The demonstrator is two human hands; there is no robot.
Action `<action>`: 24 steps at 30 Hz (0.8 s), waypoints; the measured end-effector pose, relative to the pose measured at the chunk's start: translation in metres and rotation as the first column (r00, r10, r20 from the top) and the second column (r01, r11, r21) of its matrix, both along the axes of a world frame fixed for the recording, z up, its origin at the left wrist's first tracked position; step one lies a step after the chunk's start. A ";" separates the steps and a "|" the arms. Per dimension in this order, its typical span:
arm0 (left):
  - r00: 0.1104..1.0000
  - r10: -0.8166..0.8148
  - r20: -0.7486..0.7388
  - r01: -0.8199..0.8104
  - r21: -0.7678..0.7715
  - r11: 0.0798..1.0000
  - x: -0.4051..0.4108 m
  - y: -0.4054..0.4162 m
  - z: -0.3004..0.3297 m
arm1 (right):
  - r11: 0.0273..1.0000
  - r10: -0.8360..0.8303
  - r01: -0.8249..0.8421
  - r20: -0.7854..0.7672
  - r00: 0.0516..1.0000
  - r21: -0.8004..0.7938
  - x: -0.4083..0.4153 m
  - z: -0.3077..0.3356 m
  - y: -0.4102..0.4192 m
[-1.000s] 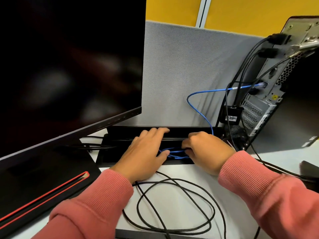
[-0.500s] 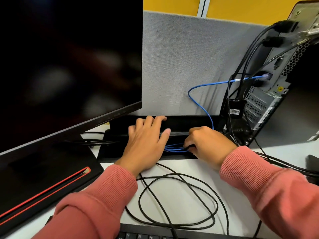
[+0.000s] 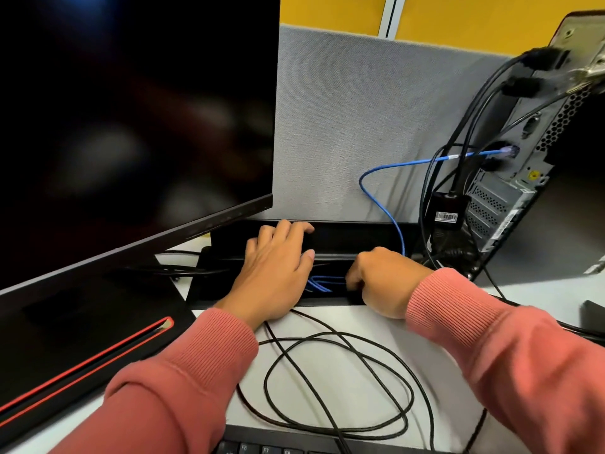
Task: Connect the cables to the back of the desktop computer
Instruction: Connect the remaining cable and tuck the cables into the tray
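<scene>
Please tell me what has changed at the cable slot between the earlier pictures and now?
The left hand slid back from the slot's far edge and now lies flat over its near side. The right hand closed tighter on the bunched blue cable in the slot. The cable's other end stays plugged into the computer; the black cable loops have not moved.

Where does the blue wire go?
In the head view, the thin blue cable runs from a port on the grey desktop computer's back panel at right, down into the black cable tray between both hands.
</scene>
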State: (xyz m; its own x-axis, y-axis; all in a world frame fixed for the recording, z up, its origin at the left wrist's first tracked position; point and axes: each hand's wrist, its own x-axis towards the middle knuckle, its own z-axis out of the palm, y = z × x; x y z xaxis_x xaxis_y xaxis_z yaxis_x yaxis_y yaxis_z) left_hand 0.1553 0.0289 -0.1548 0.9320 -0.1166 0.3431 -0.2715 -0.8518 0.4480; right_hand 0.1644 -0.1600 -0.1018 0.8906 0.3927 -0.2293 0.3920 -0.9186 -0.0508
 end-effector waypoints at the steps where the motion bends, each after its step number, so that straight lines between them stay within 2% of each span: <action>1: 1.000 -0.001 -0.002 0.001 -0.001 1.000 -0.001 0.000 0.000 | 1.000 -0.010 0.011 -0.010 1.000 0.004 -0.002 0.002 0.000; 4: 1.000 -0.003 -0.010 0.003 -0.006 1.000 -0.001 0.000 0.000 | 1.000 -0.028 0.028 -0.011 1.000 -0.008 -0.008 0.006 0.002; 9: 1.000 -0.004 -0.007 0.003 -0.025 1.000 0.001 0.001 0.001 | 0.998 0.054 -0.048 0.132 0.990 -0.049 -0.014 0.004 0.005; 13: 1.000 -0.007 -0.007 0.007 -0.025 1.000 0.001 0.001 0.000 | 1.000 0.025 -0.023 0.168 0.985 -0.017 -0.018 0.001 0.006; 20: 1.000 -0.005 -0.006 0.005 -0.010 1.000 0.001 0.000 0.001 | 0.992 -0.002 0.006 0.030 1.000 -0.124 -0.012 0.001 0.015; 24: 1.000 -0.009 -0.007 0.009 -0.007 1.000 0.000 0.001 0.001 | 0.981 -0.010 0.015 0.024 1.000 -0.194 -0.004 0.005 0.022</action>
